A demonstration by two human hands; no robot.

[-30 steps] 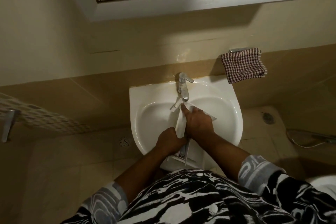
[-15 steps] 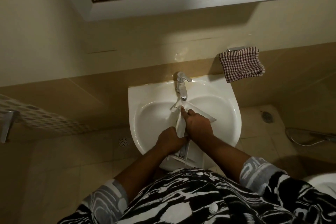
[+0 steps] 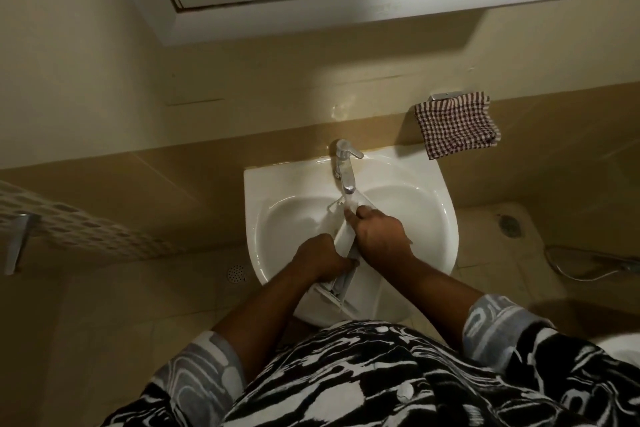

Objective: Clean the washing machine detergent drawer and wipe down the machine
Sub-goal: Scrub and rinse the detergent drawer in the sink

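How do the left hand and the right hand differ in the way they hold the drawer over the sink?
The left hand grips the drawer low, near the front rim of the sink; the right hand holds it higher, close under the tap. The left hand is a closed fist; the right hand stretches one finger along the drawer toward the tap. Both hold the same drawer, over the sink.

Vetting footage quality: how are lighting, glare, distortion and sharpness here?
Head view: dim, warm light, brightest on the white ceramic sink; glare on the chrome tap; wide-angle bowing of the white mirror frame; white plastic detergent drawer soft, detail unclear.
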